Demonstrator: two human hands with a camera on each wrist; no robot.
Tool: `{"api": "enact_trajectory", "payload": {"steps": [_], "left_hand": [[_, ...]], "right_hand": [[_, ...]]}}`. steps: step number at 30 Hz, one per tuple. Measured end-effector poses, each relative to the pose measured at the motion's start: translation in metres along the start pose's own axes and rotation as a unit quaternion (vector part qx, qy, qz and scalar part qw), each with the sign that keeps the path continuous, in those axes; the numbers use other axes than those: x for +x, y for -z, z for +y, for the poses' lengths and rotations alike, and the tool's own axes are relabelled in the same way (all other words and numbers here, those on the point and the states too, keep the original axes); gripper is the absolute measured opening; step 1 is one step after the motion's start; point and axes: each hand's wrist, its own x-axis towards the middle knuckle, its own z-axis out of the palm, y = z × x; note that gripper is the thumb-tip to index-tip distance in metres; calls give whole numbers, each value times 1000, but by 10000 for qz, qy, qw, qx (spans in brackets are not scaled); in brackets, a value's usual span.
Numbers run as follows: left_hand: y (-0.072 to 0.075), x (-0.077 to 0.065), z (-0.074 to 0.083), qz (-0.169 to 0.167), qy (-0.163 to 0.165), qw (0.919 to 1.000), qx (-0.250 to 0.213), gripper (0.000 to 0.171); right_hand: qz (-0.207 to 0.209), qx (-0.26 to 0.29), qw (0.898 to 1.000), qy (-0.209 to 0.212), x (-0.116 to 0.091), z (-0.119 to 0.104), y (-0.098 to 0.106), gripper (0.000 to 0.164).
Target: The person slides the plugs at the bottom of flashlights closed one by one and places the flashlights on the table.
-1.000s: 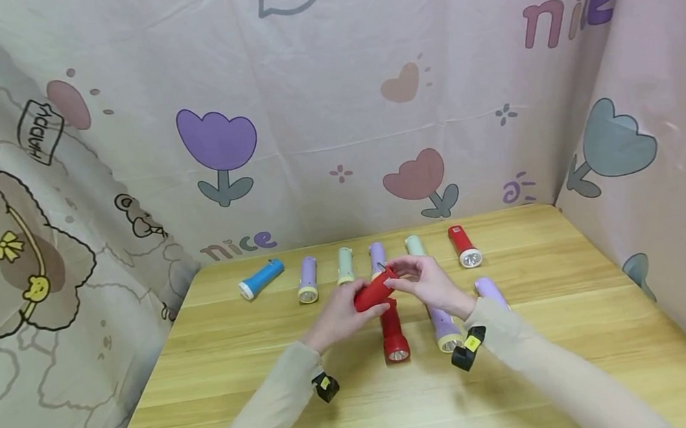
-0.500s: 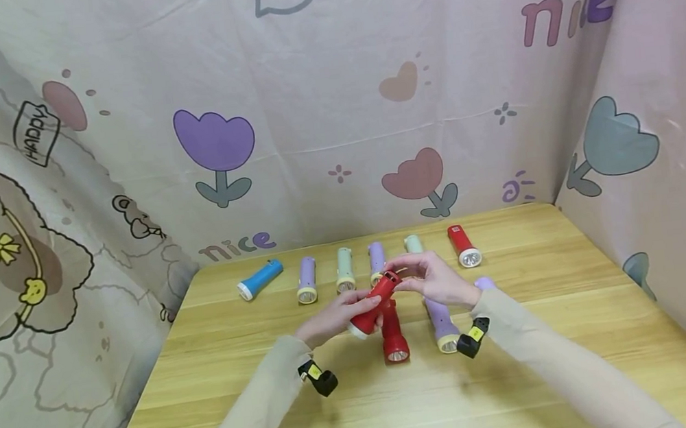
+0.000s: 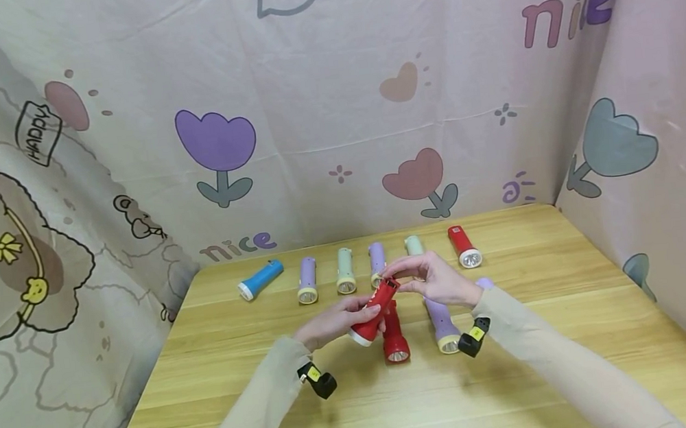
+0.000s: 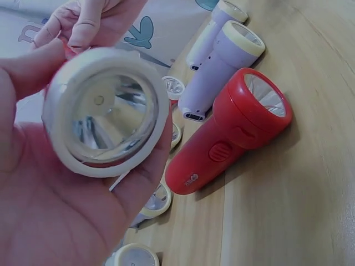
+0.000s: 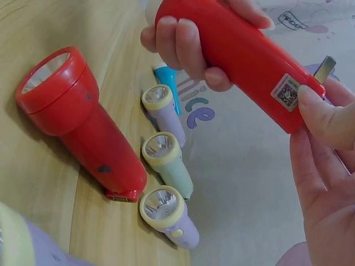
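Observation:
My left hand [image 3: 333, 323] grips a red flashlight [image 3: 382, 298] around its body, above the table. Its white-rimmed lens [image 4: 108, 113] faces the left wrist camera. At the tail, my right hand [image 3: 438, 280] pinches the end between thumb and fingers, beside a square code sticker [image 5: 287, 92]. A thin metal prong [image 5: 325, 67] sticks out from that tail end. Close beneath the hands an all-red flashlight [image 3: 395, 341] lies on the table, lens toward the near side. To its right is a purple flashlight [image 3: 443, 327] with a cream rim, its tail hidden behind the right hand.
Along the back lie a blue flashlight [image 3: 260, 279], purple [image 3: 307, 279] and pale green [image 3: 345, 270] ones, and a red flashlight [image 3: 464, 247] with a white rim. Another purple flashlight [image 3: 484, 284] is mostly hidden by the right sleeve. A printed curtain [image 3: 308, 107] hangs behind the wooden table [image 3: 387, 409].
The held red flashlight has turned so its white head points down toward the near left. My left hand has shifted slightly left and regripped; the right stays at the tail. Table flashlights have not moved.

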Motion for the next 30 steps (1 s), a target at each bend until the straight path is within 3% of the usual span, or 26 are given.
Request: {"api": "enact_trajectory", "payload": {"steps": [4, 8, 14, 20, 22, 28, 30], "left_hand": [[-2, 1, -1, 142, -163, 9997, 69, 41], [-3, 1, -2, 285, -229, 9993, 88, 46], [-4, 0, 1, 460, -269, 9985, 83, 51], [-8, -1, 4, 854, -356, 9940, 584, 53], [-9, 0, 4, 1017, -391, 9910, 776, 53], [-11, 0, 3, 1536, -559, 9778, 1310, 53], [-12, 1, 1, 1675, -656, 9743, 1357, 52]], "right_hand": [[225, 26, 9997, -59, -1, 0, 0, 40], [793, 394, 9960, -150, -2, -2, -1, 41], [1599, 999, 9806, -535, 0, -6, -8, 41], [1863, 1590, 9646, -976, 4, -8, -20, 45], [1896, 2011, 9551, -1068, 5, -9, -25, 45], [2015, 3288, 9131, -1325, 6, -12, -35, 26], [1953, 3436, 9073, -1435, 6, -12, -38, 28]]}}
